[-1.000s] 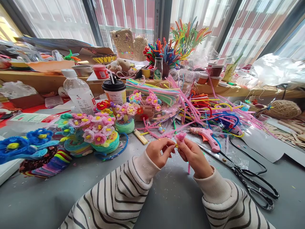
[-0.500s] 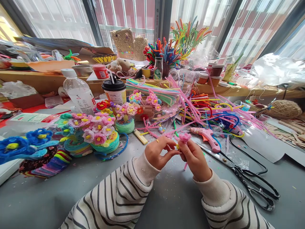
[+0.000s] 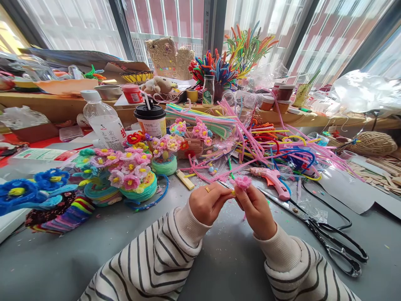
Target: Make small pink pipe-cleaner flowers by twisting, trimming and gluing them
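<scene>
Between the thumb and fingers of my right hand (image 3: 258, 211) is a fuzzy pink pipe-cleaner flower (image 3: 243, 182); its short pink stem shows below the hand. My left hand (image 3: 206, 203), with a ring on one finger, pinches a small yellow pipe-cleaner piece (image 3: 233, 192) just left of the flower. Most of that piece is hidden by the fingertips. Both hands are close together above the grey table (image 3: 225, 267). Behind the right hand lies a pink glue gun (image 3: 272, 180), and large black-handled scissors (image 3: 326, 234) rest to its right.
Pots of pipe-cleaner flowers (image 3: 133, 167) stand at the left, near a plastic bottle (image 3: 105, 121) and a lidded drink cup (image 3: 151, 123). Loose pink pipe cleaners (image 3: 250, 138) spread across the back. A cable loops at the right beside white paper (image 3: 347, 188) and a twine ball (image 3: 376, 143).
My left fingers have closed into a tighter, straighter pinch at the yellow piece. The right hand and pink flower have shifted only slightly.
</scene>
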`<state>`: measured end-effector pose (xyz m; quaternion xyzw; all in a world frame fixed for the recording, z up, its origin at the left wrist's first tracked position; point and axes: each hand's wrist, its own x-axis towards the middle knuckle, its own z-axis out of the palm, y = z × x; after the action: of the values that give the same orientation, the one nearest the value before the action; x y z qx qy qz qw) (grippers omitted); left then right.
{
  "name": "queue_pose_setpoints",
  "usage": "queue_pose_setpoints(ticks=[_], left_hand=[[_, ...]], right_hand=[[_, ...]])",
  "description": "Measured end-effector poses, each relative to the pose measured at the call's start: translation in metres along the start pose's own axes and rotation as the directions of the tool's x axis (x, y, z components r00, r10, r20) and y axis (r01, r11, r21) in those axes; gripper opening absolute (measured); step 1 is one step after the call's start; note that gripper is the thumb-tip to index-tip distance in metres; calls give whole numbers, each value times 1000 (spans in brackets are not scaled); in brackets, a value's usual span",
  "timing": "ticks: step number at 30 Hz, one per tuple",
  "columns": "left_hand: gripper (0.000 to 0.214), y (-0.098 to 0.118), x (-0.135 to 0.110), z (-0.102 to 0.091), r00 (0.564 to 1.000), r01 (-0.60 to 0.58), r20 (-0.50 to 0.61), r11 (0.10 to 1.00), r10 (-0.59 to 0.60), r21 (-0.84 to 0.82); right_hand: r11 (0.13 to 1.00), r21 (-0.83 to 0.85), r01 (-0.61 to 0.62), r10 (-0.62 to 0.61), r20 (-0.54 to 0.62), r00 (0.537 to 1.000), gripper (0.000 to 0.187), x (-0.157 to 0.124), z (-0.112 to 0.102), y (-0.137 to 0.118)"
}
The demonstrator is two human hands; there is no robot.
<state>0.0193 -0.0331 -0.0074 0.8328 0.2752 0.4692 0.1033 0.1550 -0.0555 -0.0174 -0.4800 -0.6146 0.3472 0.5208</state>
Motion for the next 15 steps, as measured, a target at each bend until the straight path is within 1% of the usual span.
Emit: queue_pose_setpoints(ticks=[4,7,12,15], left_hand=[[16,0,0,1,999,-17,27,1000,17,-1],[18,-1,0,1,999,-30,26,1000,30,-8],[16,-1,-1,3,999,-51,-11,999,51,20],[14,0,-1,4,999,-35,-23,999,36,41]], right_hand=[[999,-33,3,-5,-42,999,26,-1,0,2],[998,-60,6,-11,-79,997,25,-1,0,4],[996,-88,25,-33,-93,995,25,-1,1,4],[994,-107,30,-41,-100,994,26,-1,2,3]])
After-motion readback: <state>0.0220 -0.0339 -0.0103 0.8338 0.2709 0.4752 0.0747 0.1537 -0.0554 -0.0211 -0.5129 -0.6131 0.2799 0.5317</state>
